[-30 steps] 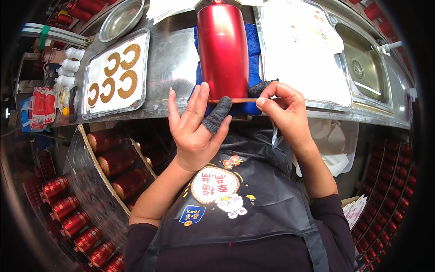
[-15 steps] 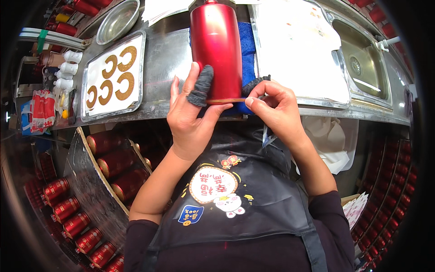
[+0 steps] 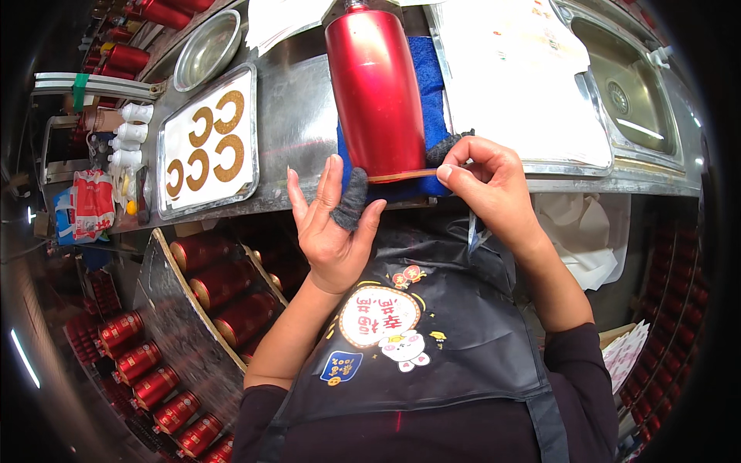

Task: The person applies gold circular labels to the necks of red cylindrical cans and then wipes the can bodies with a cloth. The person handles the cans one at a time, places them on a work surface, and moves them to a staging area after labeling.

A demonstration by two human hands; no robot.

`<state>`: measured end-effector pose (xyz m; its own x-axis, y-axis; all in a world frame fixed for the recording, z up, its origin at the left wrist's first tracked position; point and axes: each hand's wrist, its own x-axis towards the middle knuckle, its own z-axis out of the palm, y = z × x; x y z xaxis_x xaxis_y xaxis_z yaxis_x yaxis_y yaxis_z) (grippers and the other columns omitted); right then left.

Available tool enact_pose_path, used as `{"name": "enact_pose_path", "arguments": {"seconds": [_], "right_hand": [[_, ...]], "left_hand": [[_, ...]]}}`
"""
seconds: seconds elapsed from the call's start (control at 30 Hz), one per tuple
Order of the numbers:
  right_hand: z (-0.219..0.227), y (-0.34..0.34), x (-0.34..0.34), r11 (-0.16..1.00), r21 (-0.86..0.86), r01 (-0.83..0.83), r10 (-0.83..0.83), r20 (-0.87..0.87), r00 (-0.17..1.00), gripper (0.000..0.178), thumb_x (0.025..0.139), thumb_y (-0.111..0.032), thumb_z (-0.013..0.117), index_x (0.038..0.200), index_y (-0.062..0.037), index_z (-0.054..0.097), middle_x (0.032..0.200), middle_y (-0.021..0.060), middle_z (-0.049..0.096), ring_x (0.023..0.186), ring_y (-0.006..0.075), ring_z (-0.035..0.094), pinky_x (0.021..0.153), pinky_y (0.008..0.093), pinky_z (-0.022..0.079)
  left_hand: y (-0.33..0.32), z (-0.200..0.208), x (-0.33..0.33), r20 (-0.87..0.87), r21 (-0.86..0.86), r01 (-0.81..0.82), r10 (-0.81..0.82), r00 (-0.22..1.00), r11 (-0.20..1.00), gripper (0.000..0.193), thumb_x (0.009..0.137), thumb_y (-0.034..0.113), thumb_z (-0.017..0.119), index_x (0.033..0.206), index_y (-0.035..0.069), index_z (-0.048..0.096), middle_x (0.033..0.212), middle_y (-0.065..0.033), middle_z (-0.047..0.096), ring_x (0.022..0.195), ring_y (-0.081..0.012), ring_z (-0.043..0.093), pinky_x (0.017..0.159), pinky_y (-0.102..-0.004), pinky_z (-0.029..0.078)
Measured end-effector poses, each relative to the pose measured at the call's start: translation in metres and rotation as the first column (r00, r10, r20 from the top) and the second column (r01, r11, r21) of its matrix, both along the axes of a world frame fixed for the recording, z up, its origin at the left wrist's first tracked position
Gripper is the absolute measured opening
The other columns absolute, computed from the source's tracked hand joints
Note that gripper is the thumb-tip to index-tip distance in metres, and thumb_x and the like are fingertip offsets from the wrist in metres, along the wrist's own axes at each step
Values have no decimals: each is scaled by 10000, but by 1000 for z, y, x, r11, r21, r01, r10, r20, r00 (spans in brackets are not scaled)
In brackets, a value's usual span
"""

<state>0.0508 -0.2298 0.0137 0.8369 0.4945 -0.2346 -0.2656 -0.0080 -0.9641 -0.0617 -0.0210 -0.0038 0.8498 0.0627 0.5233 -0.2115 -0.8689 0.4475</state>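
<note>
Bottle (image 3: 378,92): metallic red, glossy, a bright highlight along the upper body; surface otherwise plain. Lies on its side on a blue cloth (image 3: 433,81) spread over the tabletop (image 3: 299,104), neck pointing away from the person, base toward the person. Dark, narrow neck partly cut by the upper frame edge. Strip (image 3: 401,177): thin, orange-brown, set crosswise at the base rim, its right end pinched in the right hand (image 3: 490,181).
</note>
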Motion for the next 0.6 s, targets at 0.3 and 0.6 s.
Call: {"name": "enact_pose_path", "arguments": {"seconds": [0.3, 0.6], "right_hand": [[-4, 1, 1, 1000, 16, 5, -5, 31, 1000, 90, 916, -56, 709, 864, -22, 644, 788, -56, 604, 675, -15, 495, 585, 162, 364], [-2, 7, -1, 994, -109, 1, 20, 192, 981, 96, 885, -79, 742, 854, -18, 675, 830, -45, 581, 672, -14, 478, 577, 169, 348]], "left_hand": [[-12, 22, 15, 27, 194, 50, -56, 998, 980, 418, 728, 44, 850, 1136, 75, 766, 1422, -236, 594, 1229, -379, 647, 1176, -644, 223], [-20, 24, 41, 0, 145, -30, 30, 1000, 989, 394, 708, 151, 817, 1096, 97, 774, 1447, -198, 586, 1322, -408, 570, 1140, -691, 260]]}}
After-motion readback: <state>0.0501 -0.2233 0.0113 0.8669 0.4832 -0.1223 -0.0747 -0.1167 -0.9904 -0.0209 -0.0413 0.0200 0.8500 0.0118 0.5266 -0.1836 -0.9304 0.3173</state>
